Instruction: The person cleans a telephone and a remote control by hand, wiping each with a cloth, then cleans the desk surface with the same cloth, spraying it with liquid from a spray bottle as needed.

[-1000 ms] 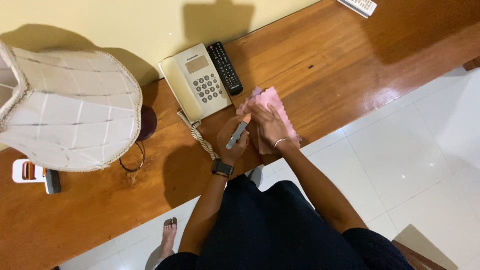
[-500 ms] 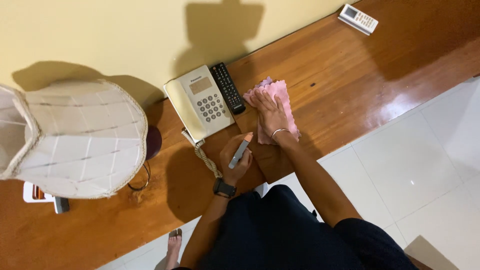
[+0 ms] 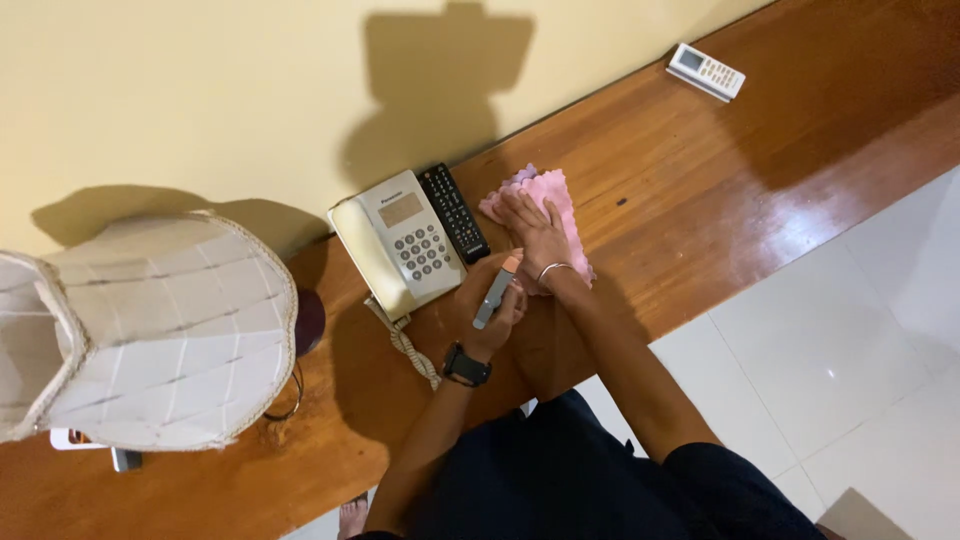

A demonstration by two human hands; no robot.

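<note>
Right hand (image 3: 538, 232) presses flat on the pink cloth (image 3: 552, 190) beside the phone (image 3: 398, 240); left hand (image 3: 490, 310) grips a spray bottle (image 3: 496, 292). Wiping appears underway; most of the desk (image 3: 700, 180) remains.

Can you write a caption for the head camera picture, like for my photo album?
Right hand pressing a pink cloth on the wooden desk, left hand holding a small grey bottle beside the phone.
</note>
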